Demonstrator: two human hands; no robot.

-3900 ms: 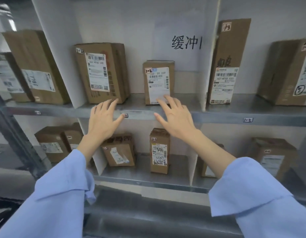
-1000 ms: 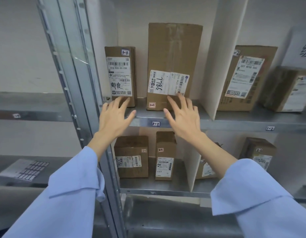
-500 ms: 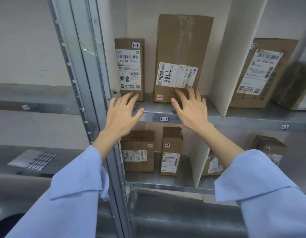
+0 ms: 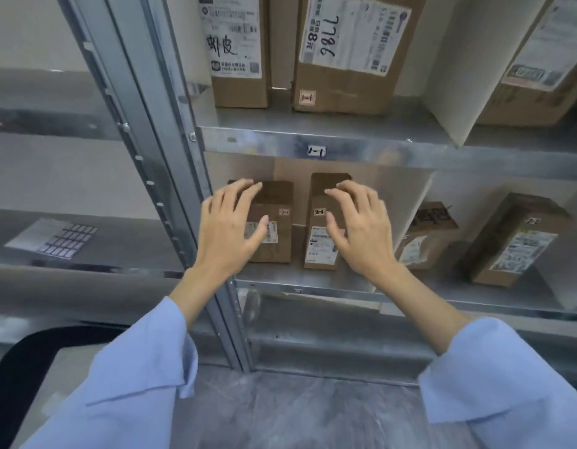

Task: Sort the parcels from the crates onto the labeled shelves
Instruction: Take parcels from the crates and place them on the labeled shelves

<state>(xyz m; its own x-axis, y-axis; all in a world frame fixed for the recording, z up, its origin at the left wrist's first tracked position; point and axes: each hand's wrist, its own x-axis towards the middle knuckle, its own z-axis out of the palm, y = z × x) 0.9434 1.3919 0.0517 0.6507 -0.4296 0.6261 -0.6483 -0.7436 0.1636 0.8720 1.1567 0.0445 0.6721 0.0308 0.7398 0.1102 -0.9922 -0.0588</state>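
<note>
Shelf, lower: squat parcel left, narrow parcel right, upright, side by side. My left hand and right hand before them, one each, fingers spread, loosely bent, holding nothing.

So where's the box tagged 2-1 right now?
Head view, near centre: the 2-1 box stands on the lower shelf, below the 1-1 tag, right of a squatter box, behind the right hand.
</note>
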